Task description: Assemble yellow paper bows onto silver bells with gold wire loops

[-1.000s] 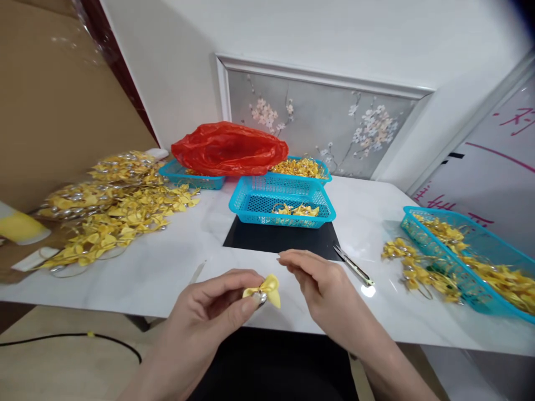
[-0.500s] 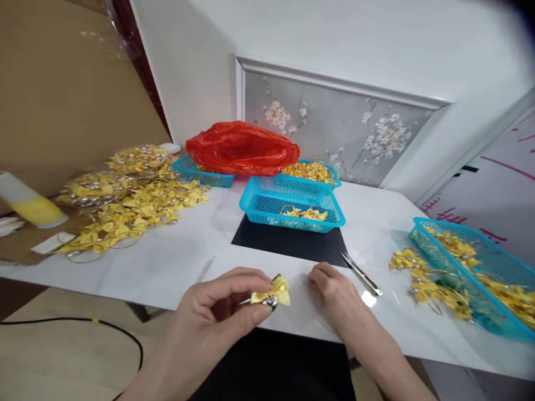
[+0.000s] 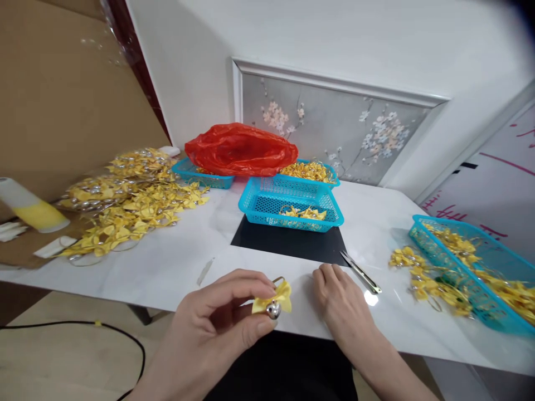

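Close in, the left hand (image 3: pixel 217 323) pinches a yellow ribbon bow (image 3: pixel 273 298) between thumb and fingertips, held just above the near table edge, with a small silver bell (image 3: pixel 273 309) hanging at its front and a thin metal loop showing behind it. That bow looks fully made up, so this piece seems finished or nearly so. Just to its right, the right hand (image 3: pixel 340 303) rests palm down on the white table (image 3: pixel 175 262), fingers curled loosely together and holding nothing; whether anything lies under the fingertips I cannot tell. A pair of small snips (image 3: pixel 360 272) lies just beyond and to the right of that hand, untouched.

Further out, ahead of both hands, a blue basket (image 3: pixel 292 210) sits on a black mat (image 3: pixel 288 245) with only a few bows in it. Far left of the left hand lies a large heap of bows (image 3: pixel 125 206), and far right of the right hand a long blue tray (image 3: pixel 472 267) holds many more, with some spilled beside it. Judging by these piles, much stock remains to be handled. At the back, a red plastic bag (image 3: pixel 240 150) covers more baskets.
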Demonstrator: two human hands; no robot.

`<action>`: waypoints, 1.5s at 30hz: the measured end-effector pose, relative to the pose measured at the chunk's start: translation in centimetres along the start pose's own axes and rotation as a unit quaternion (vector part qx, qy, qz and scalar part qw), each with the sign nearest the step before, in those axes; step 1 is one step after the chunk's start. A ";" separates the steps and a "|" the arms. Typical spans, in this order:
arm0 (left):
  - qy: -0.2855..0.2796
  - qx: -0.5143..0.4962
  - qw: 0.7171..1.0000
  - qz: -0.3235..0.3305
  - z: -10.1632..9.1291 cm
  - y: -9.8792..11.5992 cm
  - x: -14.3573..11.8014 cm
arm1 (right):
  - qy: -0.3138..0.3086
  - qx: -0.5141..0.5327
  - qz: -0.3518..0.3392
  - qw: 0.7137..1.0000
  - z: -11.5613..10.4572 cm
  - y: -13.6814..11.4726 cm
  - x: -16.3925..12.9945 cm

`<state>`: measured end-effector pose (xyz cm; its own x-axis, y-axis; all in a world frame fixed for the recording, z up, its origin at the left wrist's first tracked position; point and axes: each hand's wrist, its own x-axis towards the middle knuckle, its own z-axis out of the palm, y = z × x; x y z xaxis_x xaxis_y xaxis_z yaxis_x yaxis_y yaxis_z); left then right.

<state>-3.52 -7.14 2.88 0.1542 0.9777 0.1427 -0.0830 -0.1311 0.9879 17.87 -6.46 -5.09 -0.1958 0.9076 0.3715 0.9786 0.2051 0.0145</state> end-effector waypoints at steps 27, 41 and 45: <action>0.130 -0.343 0.888 -0.277 0.2 -0.7 1.5 | 0.183 0.545 -0.011 0.818 -5.0 -4.8 0.7; 0.121 -0.374 0.873 -0.290 0.5 -0.9 1.6 | 0.272 0.348 -0.030 0.897 -5.2 -6.9 1.8; 0.130 -0.367 0.872 -0.296 0.4 -0.8 1.6 | 0.267 0.339 -0.033 0.902 -5.4 -6.8 1.8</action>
<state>-2.80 -5.52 2.32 0.1641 0.8545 -0.4929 -0.6877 0.4573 0.5639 11.23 -8.19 0.51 -0.0175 0.6168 0.7869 0.6666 0.5938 -0.4506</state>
